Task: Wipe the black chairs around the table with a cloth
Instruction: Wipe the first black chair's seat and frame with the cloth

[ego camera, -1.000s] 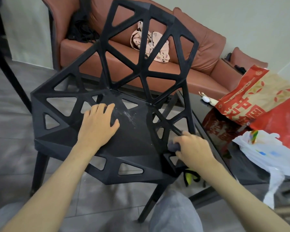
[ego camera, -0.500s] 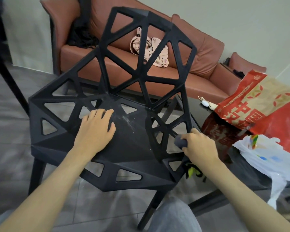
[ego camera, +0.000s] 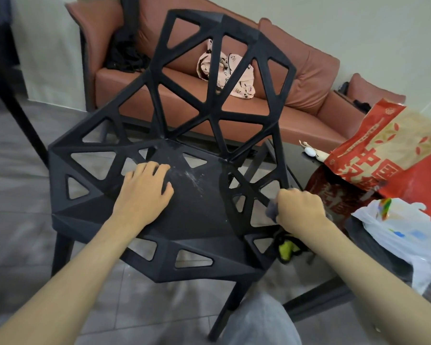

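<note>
While only one black chair shows in full, the task reads as partly done at best, and every place below is given relative to that chair. Off its left side stands a dark slanting leg that cannot be identified. On the chair's seat, left of centre, the left hand rests palm down with its fingers loosely spread, holding nothing and seemingly steadying the frame. Just right of that hand, near the middle of the seat, pale dusty streaks remain, so the seat appears not yet wiped clean. Further right, at the chair's right side panel of open triangles, the right hand is curled round a bunched grey cloth, pressed against a strut of the panel; this looks like the part being wiped now. Behind the chair stands a brown sofa. Just right of the chair is the dark table, bearing a red bag and a white plastic bag. Judging from this, the seat streaks, the backrest and any other chairs are likely left to do.
</note>
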Tool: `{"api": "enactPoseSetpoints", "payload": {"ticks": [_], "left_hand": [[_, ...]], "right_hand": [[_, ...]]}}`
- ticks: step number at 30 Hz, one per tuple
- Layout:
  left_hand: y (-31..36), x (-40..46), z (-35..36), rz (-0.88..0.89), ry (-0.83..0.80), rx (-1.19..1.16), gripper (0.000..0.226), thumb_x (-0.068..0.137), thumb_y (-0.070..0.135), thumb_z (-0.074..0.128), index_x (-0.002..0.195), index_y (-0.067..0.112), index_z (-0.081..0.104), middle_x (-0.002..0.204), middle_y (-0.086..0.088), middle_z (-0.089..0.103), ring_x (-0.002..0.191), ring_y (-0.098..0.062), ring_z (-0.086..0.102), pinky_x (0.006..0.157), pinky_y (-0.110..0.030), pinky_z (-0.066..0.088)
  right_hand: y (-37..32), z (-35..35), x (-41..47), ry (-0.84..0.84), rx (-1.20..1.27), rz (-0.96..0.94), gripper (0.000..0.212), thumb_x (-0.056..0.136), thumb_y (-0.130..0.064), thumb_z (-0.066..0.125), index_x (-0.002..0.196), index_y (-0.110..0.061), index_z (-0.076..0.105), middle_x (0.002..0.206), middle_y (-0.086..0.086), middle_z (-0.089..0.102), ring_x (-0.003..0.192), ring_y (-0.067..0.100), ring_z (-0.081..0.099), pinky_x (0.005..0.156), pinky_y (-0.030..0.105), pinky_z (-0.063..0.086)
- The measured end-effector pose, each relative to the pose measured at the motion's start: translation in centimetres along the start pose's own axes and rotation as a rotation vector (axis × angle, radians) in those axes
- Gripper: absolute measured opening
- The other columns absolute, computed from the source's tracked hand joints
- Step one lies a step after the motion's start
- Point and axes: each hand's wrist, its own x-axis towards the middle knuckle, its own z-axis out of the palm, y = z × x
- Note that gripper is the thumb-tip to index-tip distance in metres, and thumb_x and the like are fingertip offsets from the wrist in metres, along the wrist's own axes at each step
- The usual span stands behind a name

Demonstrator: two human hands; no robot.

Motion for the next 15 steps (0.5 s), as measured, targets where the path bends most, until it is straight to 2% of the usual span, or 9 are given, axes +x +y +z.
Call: {"api": "enactPoseSetpoints", "payload": {"ticks": [1, 3, 4, 7, 9, 11, 15], "left_hand": [[0.0, 0.0, 0.0, 0.003, 0.008, 0.0, 0.044, 0.101, 0.033, 0.054, 0.142, 0.017, 0.054, 0.138, -0.006, 0.058, 0.13, -0.029, 0.051, 0.103, -0.047, 0.044], [0.0, 0.0, 0.0, 0.01, 0.023, 0.002, 0.043, 0.1, 0.032, 0.055, 0.14, 0.016, 0.056, 0.135, -0.006, 0.059, 0.128, -0.029, 0.053, 0.101, -0.047, 0.044], [-0.1, -0.1, 0.1, 0.011, 0.029, 0.004, 0.043, 0.1, 0.032, 0.056, 0.14, 0.016, 0.056, 0.134, -0.006, 0.059, 0.127, -0.029, 0.053, 0.1, -0.047, 0.044], [-0.1, -0.1, 0.1, 0.01, 0.033, 0.0, 0.043, 0.099, 0.032, 0.057, 0.14, 0.016, 0.057, 0.134, -0.006, 0.059, 0.128, -0.029, 0.053, 0.101, -0.046, 0.044], [-0.1, -0.1, 0.1, 0.007, 0.038, -0.004, 0.043, 0.099, 0.033, 0.057, 0.14, 0.016, 0.057, 0.135, -0.005, 0.059, 0.128, -0.029, 0.053, 0.101, -0.046, 0.044], [0.0, -0.1, 0.0, 0.006, 0.043, -0.011, 0.043, 0.099, 0.033, 0.057, 0.139, 0.017, 0.057, 0.134, -0.005, 0.059, 0.128, -0.028, 0.053, 0.101, -0.045, 0.044], [0.0, -0.1, -0.1, 0.005, 0.035, -0.017, 0.043, 0.099, 0.033, 0.056, 0.14, 0.018, 0.056, 0.135, -0.004, 0.058, 0.128, -0.027, 0.053, 0.102, -0.045, 0.044]], "right_hand": [[0.5, -0.3, -0.6, -0.03, 0.003, -0.011, 0.012, 0.092, -0.027, 0.068, 0.094, -0.023, 0.057, 0.105, 0.002, 0.062, 0.106, 0.031, 0.067, 0.072, 0.034, 0.041], [0.7, -0.4, -0.8, -0.035, 0.026, -0.02, 0.009, 0.091, -0.026, 0.067, 0.09, -0.025, 0.058, 0.105, 0.002, 0.064, 0.101, 0.031, 0.068, 0.07, 0.034, 0.042], [0.3, -0.4, -0.4, -0.02, 0.044, -0.016, 0.006, 0.091, -0.026, 0.067, 0.095, -0.024, 0.064, 0.106, 0.002, 0.066, 0.1, 0.031, 0.068, 0.07, 0.034, 0.043], [-1.8, 0.1, 2.5, 0.031, 0.065, -0.014, 0.017, 0.093, -0.023, 0.065, 0.11, -0.021, 0.069, 0.11, 0.004, 0.066, 0.102, 0.031, 0.069, 0.07, 0.034, 0.044], [-3.6, 0.2, 4.6, 0.055, 0.077, -0.022, 0.016, 0.095, -0.02, 0.063, 0.11, -0.016, 0.068, 0.111, 0.006, 0.068, 0.102, 0.033, 0.069, 0.069, 0.035, 0.043], [-4.7, 0.4, 6.1, 0.081, 0.094, -0.046, 0.018, 0.093, -0.017, 0.063, 0.11, -0.018, 0.071, 0.11, 0.006, 0.067, 0.1, 0.032, 0.07, 0.07, 0.034, 0.043], [-5.3, 0.5, 6.7, 0.12, -0.028, -0.108, 0.018, 0.097, -0.015, 0.061, 0.113, -0.014, 0.068, 0.117, 0.008, 0.06, 0.108, 0.032, 0.063, 0.073, 0.037, 0.04]]}}
